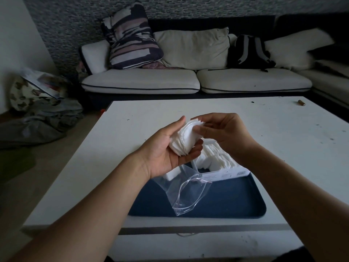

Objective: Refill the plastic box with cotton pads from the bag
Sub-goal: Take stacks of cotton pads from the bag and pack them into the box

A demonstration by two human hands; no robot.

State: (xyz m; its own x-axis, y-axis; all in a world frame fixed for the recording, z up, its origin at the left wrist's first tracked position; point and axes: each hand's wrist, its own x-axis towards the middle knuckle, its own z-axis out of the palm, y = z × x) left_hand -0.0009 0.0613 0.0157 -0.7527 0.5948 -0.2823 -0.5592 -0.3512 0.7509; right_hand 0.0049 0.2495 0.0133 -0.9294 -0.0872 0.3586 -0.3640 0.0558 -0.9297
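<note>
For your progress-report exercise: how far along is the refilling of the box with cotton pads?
Done: the box already holds rows of pads, and the bag lies open on the tray, looking nearly empty. In hand: the left hand cradles a stack that the right hand pinches. Left: putting that stack in the box.

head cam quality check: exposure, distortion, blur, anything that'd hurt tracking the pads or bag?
Head view: dim and underexposed, with dark corners; wide-angle bending curves the table edges; the cotton pads between the left hand and right hand blow out white; the clear bag shows mainly through faint highlights; floor clutter at left is soft.
</note>
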